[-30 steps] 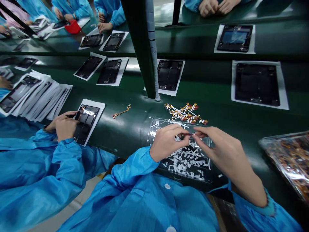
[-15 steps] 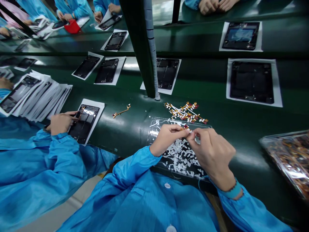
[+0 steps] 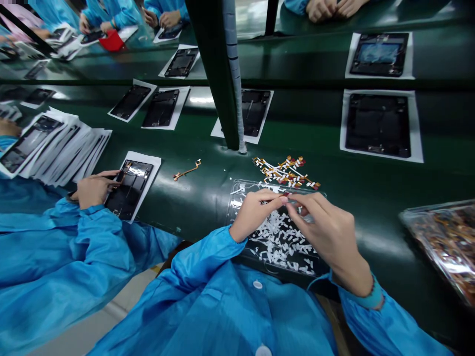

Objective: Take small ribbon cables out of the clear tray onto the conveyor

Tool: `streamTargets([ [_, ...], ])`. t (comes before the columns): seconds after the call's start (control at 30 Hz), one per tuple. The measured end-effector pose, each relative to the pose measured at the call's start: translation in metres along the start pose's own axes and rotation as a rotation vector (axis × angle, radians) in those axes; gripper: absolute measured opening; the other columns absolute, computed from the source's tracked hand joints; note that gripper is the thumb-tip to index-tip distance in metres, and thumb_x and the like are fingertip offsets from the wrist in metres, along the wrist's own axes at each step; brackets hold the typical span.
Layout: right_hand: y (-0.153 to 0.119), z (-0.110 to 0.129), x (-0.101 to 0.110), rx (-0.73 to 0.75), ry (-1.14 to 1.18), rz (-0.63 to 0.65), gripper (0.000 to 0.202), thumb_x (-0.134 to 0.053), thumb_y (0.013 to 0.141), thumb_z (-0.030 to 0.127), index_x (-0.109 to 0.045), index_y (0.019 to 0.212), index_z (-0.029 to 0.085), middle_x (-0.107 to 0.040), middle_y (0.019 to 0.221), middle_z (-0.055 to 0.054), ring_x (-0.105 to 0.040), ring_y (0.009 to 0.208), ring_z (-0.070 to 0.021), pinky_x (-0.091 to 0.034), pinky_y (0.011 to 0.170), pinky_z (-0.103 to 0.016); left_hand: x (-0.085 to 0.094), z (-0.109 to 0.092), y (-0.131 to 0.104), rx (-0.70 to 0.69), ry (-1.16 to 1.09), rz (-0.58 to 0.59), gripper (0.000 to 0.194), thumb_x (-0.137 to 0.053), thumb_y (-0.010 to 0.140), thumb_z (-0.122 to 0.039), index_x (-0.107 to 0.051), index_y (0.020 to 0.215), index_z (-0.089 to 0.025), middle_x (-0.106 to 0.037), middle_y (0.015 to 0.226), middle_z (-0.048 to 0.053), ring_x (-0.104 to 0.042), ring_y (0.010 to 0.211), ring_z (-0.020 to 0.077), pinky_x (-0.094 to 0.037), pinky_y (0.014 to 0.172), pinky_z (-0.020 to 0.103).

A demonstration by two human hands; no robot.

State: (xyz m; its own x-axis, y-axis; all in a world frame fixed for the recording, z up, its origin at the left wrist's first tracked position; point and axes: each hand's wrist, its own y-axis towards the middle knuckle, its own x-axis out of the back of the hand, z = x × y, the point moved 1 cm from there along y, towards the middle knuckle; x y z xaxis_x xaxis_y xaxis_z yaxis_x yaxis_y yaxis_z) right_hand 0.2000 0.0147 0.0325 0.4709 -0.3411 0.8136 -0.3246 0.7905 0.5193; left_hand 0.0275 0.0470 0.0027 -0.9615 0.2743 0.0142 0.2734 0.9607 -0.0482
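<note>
Over a clear plastic tray [image 3: 234,200] filled with small white scraps [image 3: 276,247], my left hand [image 3: 257,211] pinches a small flex cable [image 3: 286,194], mostly hidden by the fingers. My right hand [image 3: 330,230] meets it there, thumb and index finger closed at the cable's dark red end. Just behind the tray lies a loose pile of flex cables [image 3: 282,170], orange-brown with white tabs. A single flex cable [image 3: 188,170] rests apart on the green bench, to the left.
A clear tray of many flex cables [image 3: 445,237] stands at right. A post [image 3: 222,79] rises behind the pile. Black tablet housings [image 3: 378,123] on white sheets lie along the belt. At left, a co-worker's hand [image 3: 97,190] touches a housing beside a stack of sheets [image 3: 74,148].
My right hand has turned and its fingers have straightened somewhat, still at the cable. Several housings on the near belt have shifted left; those on the far belt have moved right.
</note>
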Motion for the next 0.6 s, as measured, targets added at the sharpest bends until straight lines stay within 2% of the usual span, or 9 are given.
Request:
streamTargets([
  [0.1,0.0,0.002,-0.002,0.071,-0.123,-0.014,0.017,-0.067,0.095,0.018,-0.067,0.112,0.013,-0.077,0.099,-0.008,-0.072,0.078,-0.0197,-0.05,0.07,-0.032,-0.001,0.001,-0.001,0.033,-0.052,-0.003,0.02,-0.075,0.089,-0.037,-0.082,0.086,-0.019,-0.076,0.088,0.005,-0.067,0.088,0.018,-0.052,0.084,0.033],
  [0.2,-0.002,0.004,-0.005,0.112,-0.164,-0.03,0.019,-0.067,0.094,0.016,-0.067,0.113,0.011,-0.078,0.103,-0.01,-0.073,0.084,-0.0214,-0.05,0.075,-0.033,-0.003,0.001,-0.003,-0.013,-0.01,-0.038,0.017,-0.07,0.093,-0.03,-0.083,0.09,-0.02,-0.076,0.091,0.006,-0.066,0.09,0.0178,-0.052,0.084,0.033],
  [0.33,-0.003,0.007,-0.011,0.097,-0.246,-0.069,0.015,-0.066,0.093,0.015,-0.068,0.108,0.013,-0.078,0.096,-0.008,-0.071,0.076,-0.0189,-0.047,0.069,-0.032,-0.004,0.0,-0.007,-0.08,0.054,-0.069,0.017,-0.068,0.095,-0.028,-0.083,0.093,-0.021,-0.075,0.089,0.005,-0.065,0.087,0.0168,-0.052,0.08,0.032],
  [0.5,0.003,0.014,-0.018,-0.039,-0.283,-0.099,0.007,-0.059,0.094,0.016,-0.065,0.094,0.017,-0.072,0.079,-0.004,-0.062,0.061,-0.0149,-0.037,0.056,-0.031,0.0,-0.01,-0.01,-0.1,0.138,-0.07,0.015,-0.068,0.093,-0.024,-0.082,0.089,-0.019,-0.074,0.091,0.005,-0.066,0.085,0.0162,-0.05,0.073,0.028],
  [0.6,0.007,0.012,-0.009,-0.213,-0.025,-0.077,0.006,-0.057,0.092,0.017,-0.06,0.087,0.02,-0.066,0.076,-0.002,-0.058,0.059,-0.0125,-0.039,0.056,-0.028,0.013,-0.015,-0.013,-0.128,0.244,-0.072,0.014,-0.069,0.093,-0.025,-0.081,0.091,-0.019,-0.074,0.092,0.005,-0.065,0.081,0.015,-0.047,0.064,0.026],
])
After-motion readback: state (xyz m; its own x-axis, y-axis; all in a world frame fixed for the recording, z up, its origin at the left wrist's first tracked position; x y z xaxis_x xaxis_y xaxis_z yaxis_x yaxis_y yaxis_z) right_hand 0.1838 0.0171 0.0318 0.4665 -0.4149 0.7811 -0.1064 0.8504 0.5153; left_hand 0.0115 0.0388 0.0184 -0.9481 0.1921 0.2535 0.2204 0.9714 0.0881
